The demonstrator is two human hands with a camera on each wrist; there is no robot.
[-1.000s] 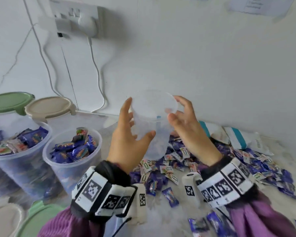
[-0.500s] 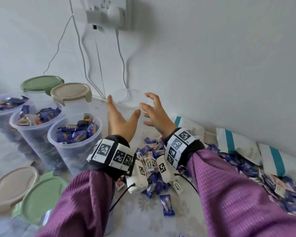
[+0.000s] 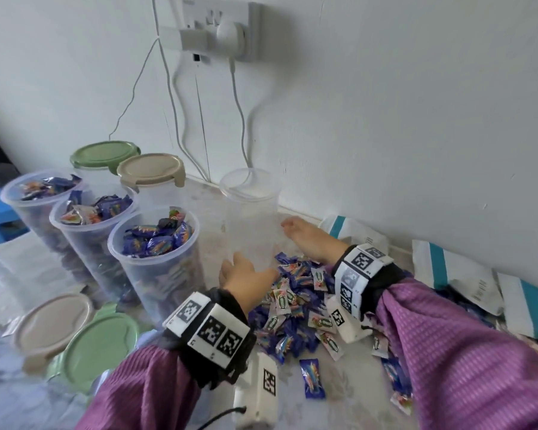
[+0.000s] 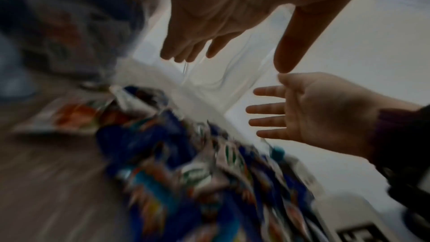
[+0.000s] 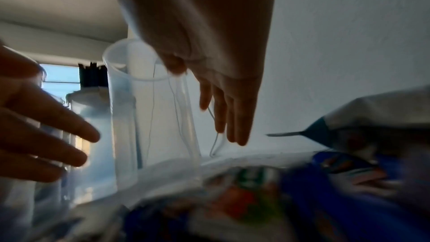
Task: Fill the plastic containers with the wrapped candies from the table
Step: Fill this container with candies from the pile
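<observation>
Candies lie heaped on the table right under the person's wrists, small wrapped sweets in blue and white foil, and just beyond the heap, near the wall, stands an empty clear container, upright, with no lid on. The left hand sits at its near base and the right hand beside its far wall; in both wrist views the fingers are spread and straight, gripping nothing, and whether they brush the plastic I cannot tell. To the left three more containers stand in a row, already heaped with sweets, with two lidded ones behind them and two loose lids lying on the table in front. That empty tub looks thin-walled and very light, so I reckon it would tip or skid at a careless knock; steadying it low on the wall with one hand seems wise. The sweets themselves should be light, hard inside and slick in their wrappers, likely to slide off an open palm, so a cupped scoop from the thick middle of the heap would serve better than pinching single pieces by the twisted ends.
</observation>
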